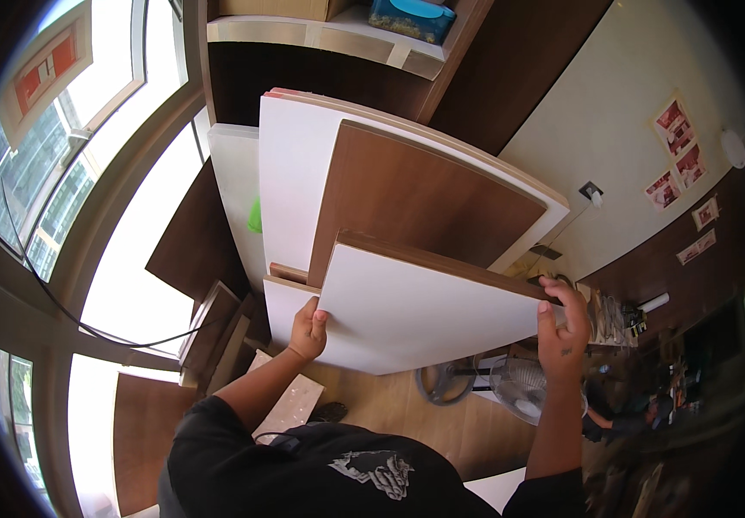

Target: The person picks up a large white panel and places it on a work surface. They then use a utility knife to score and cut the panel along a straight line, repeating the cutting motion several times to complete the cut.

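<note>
A white-faced board (424, 306) with a brown edge is held up in front of me, tilted. My left hand (308, 329) grips its left edge, the thumb on the white face. At the right end my right hand (565, 324) pinches the board, thumb on the face and fingers over the top edge. Close behind it leans a brown panel (433, 190). A larger white panel (295, 173) stands behind that one, against a shelf unit. Low on the left, part of another white board (284, 315) shows beside my left hand.
A standing fan (519, 390) is on the wooden floor at the right. Brown panels (187, 237) lean by the windows at left, where a black cable (96, 332) hangs. A blue-lidded container (414, 19) sits on the shelf. Another person's arm (601, 420) shows at lower right.
</note>
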`<state>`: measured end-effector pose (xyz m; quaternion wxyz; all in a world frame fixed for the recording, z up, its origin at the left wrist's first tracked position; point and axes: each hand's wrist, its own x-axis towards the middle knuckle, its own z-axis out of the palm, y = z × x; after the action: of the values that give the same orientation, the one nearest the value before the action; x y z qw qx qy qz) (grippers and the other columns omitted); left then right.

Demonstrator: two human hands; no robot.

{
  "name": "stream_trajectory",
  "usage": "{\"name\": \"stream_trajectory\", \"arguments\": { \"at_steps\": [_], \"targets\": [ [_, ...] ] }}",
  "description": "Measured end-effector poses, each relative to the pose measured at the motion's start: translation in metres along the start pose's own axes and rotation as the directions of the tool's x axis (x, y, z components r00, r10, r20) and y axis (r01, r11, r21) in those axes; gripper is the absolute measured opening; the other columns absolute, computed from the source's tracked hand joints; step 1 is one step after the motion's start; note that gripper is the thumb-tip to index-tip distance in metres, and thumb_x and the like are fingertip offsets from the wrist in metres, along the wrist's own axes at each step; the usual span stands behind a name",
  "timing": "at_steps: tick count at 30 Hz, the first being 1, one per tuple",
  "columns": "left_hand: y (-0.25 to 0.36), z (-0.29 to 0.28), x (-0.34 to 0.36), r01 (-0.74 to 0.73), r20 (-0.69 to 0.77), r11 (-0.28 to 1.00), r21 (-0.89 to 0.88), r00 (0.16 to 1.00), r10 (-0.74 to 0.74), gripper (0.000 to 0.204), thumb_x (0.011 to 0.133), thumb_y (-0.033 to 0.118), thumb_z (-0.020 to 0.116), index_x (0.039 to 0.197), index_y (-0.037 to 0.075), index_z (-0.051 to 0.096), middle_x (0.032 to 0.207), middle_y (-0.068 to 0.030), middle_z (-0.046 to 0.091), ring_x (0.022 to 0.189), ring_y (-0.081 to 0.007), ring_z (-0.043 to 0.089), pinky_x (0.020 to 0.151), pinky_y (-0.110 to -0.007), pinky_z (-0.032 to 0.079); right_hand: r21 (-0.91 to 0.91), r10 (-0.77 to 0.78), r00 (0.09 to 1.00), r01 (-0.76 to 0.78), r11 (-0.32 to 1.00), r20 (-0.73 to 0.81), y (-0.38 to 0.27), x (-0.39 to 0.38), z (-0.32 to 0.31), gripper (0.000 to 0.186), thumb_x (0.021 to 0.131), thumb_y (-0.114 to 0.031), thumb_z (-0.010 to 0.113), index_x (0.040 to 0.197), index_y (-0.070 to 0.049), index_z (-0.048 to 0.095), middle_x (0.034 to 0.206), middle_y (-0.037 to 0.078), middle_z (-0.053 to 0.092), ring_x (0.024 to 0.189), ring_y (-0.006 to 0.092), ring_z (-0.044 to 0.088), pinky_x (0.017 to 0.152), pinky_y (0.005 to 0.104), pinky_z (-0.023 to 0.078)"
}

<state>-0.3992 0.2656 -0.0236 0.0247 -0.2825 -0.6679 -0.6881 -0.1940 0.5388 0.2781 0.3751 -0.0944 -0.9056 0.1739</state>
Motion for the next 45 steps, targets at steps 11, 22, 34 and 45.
{"name": "stream_trajectory", "arguments": {
  "at_steps": [11,22,34,45],
  "targets": [
    [-0.001,0.005,0.003,0.015,-0.021,1.0,0.025,1.0,-0.015,0.074,0.106,0.064,0.036,0.127,-0.003,0.059,0.09,-0.0198,0.063,0.08,-0.0336,0.062,0.077,-0.04,0.05,-0.286,-0.303,0.953,0.283,0.915,-0.029,0.002,0.004,0.007,0.02,0.077,0.013,0.064,0.091,0.0,0.061,0.109,0.016,0.071,0.119,0.0419,0.063,0.1,0.0465,0.05],
    [0.0,0.003,0.002,0.037,-0.037,0.999,0.033,0.999,-0.036,0.07,0.107,0.06,0.038,0.131,-0.002,0.058,0.084,-0.0154,0.063,0.074,-0.0261,0.059,0.072,-0.038,0.049,-0.339,-0.304,0.953,0.286,0.896,0.002,-0.008,0.012,0.009,0.015,0.076,0.011,0.061,0.085,0.0,0.056,0.101,0.019,0.069,0.108,0.0441,0.068,0.094,0.0496,0.053],
    [-0.016,0.006,0.003,0.026,-0.008,1.0,-0.012,1.0,-0.026,0.077,0.107,0.064,0.032,0.127,-0.005,0.061,0.113,-0.0147,0.07,0.106,-0.0254,0.064,0.094,-0.036,0.048,0.003,0.293,0.923,-0.302,0.953,-0.251,0.064,-0.033,-0.085,0.016,0.098,-0.007,0.05,0.087,0.0,0.059,0.091,0.01,0.071,0.097,0.0202,0.066,0.085,0.0326,0.05],
    [-0.049,-0.002,0.005,0.058,-0.024,0.996,0.064,0.998,-0.057,0.075,0.108,0.064,0.029,0.109,-0.005,0.057,0.097,-0.0088,0.06,0.091,-0.0202,0.054,0.086,-0.034,0.045,-0.028,0.485,0.869,-0.485,0.874,0.093,0.092,-0.083,-0.061,0.025,0.104,-0.023,0.062,0.113,0.0,0.062,0.104,0.007,0.067,0.087,0.0117,0.061,0.079,0.0296,0.051]
  ]
}}
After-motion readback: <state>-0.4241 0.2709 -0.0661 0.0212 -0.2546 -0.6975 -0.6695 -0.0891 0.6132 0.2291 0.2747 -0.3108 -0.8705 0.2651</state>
